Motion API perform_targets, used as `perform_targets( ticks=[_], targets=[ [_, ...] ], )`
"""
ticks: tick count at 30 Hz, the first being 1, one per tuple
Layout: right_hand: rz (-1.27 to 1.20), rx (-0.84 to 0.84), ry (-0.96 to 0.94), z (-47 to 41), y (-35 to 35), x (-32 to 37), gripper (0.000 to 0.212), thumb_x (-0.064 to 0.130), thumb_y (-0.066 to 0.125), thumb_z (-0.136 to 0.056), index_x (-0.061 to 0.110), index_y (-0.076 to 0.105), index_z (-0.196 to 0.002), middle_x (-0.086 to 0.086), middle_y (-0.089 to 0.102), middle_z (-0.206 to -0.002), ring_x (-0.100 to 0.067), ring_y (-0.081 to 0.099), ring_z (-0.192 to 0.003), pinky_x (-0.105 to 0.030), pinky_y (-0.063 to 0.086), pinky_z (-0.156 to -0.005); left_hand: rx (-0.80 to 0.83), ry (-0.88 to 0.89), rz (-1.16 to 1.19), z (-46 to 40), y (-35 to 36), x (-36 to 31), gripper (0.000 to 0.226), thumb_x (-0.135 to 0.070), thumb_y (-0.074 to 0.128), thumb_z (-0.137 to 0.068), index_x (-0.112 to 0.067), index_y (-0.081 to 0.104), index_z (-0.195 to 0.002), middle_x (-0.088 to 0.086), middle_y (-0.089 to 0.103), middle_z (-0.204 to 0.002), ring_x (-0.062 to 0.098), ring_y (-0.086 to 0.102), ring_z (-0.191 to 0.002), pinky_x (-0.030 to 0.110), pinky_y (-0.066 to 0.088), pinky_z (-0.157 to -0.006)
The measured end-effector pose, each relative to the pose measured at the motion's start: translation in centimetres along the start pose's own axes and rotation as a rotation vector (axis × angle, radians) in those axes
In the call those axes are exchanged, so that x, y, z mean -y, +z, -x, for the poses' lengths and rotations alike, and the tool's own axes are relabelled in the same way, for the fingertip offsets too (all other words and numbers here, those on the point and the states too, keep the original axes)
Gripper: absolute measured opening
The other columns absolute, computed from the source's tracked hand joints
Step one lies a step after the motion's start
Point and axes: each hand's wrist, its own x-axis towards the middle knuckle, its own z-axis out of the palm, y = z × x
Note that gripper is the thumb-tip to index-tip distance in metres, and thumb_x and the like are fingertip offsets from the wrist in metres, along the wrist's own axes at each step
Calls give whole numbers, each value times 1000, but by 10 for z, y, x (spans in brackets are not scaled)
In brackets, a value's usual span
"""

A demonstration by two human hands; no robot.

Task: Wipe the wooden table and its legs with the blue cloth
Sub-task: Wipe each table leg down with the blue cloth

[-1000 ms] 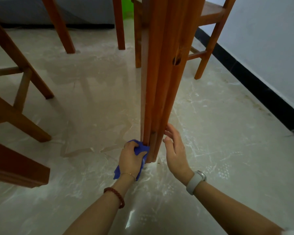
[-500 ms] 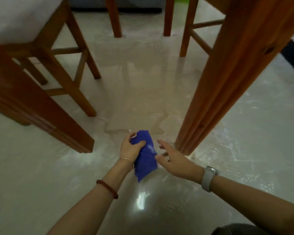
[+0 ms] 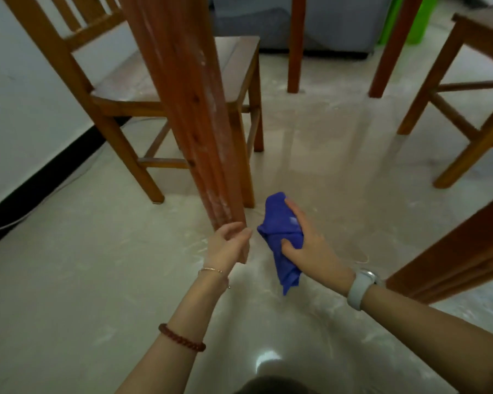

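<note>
Since half a second ago, blue cloth [image 3: 282,237] has passed from left hand [image 3: 231,245], now empty and loosely curled beside the table leg [image 3: 194,115], to the gripping right hand [image 3: 308,245]. Its long axis runs away from the person, tail hanging; the leg's top is cut off.

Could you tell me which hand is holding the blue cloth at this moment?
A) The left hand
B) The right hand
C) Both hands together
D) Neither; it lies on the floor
B: the right hand grips the blue cloth, while the left hand is open beside the table leg.
</note>
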Motion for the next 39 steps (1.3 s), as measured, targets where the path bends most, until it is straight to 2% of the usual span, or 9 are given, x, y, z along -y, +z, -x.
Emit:
perform_targets(
  ticks=[6, 11, 14, 19, 23, 27, 32, 36, 39],
  targets=[
    [172, -261, -441, -38, -9, 79, 67, 13, 56, -81, 33, 25, -136, 8, 33, -127, -7, 46, -103, -2, 35, -85, -336, 451, 81, -6, -47, -55, 19, -21, 55, -89, -12, 55, -107, -5, 57, -92, 7, 53, -85, 9, 44, -70],
    [121, -508, -574, -73, -21, 138, 68, 10, 60, -80, 20, 24, -137, 1, 33, -125, -4, 43, -107, -8, 38, -90, -217, 634, 113, -8, -58, -118, 41, -29, 47, -93, -26, 37, -133, -3, 41, -134, 8, 45, -116, 17, 41, -88],
    [44, -608, -658, -95, -26, 171, 66, 5, 62, -81, 14, 24, -134, -4, 35, -126, -9, 41, -114, -15, 37, -98, -99, 705, 164, -10, -56, -138, 50, -38, 44, -91, -27, 30, -138, -3, 41, -139, 10, 42, -125, 27, 39, -100],
    [-21, -535, -762, -122, -6, 185, 57, 3, 56, -82, -1, 32, -133, -23, 38, -132, -19, 41, -121, -16, 33, -103, -148, 723, 221, -18, -50, -139, 44, -28, 39, -97, -22, 29, -139, 0, 43, -138, 9, 44, -122, 18, 40, -97],
    [-71, -331, -530, -99, 40, 96, 56, 12, 49, -85, 7, 31, -138, -18, 33, -138, 16, 32, -114, 0, 25, -96, -237, 732, 109, -30, -49, -128, 48, -45, 37, -89, -34, 30, -136, 0, 38, -138, 5, 44, -118, 15, 38, -93],
    [44, -19, -160, -74, 60, -2, 53, 24, 43, -88, 32, 24, -137, -13, 36, -136, -20, 47, -115, -20, 38, -95, -329, 675, -29, -32, -44, -107, 44, -35, 34, -97, -29, 29, -140, 1, 34, -135, -34, 33, -88, -5, 32, -78],
    [-57, -79, -202, -100, 38, 29, 62, 34, 45, -84, 27, 24, -142, -8, 40, -136, -19, 47, -118, -30, 42, -101, -324, 636, -11, -25, -42, -104, 46, -46, 35, -94, -31, 35, -137, 4, 40, -125, -6, 47, -98, 37, 41, -102],
    [-262, -306, -470, -117, 7, 114, 58, 12, 55, -84, 30, 25, -130, 5, 32, -134, -9, 38, -123, -9, 36, -98, -364, 622, -23, -24, -44, -108, 45, -46, 37, -93, -28, 42, -134, 4, 43, -120, 8, 50, -102, 43, 42, -100],
    [-215, -252, -562, -105, 4, 127, 55, 14, 55, -84, 31, 24, -126, 11, 30, -126, 4, 37, -114, -1, 33, -93, -368, 610, -56, -20, -47, -110, 40, -38, 36, -96, -27, 43, -133, 5, 43, -115, 10, 50, -98, 43, 42, -99]
  ],
)
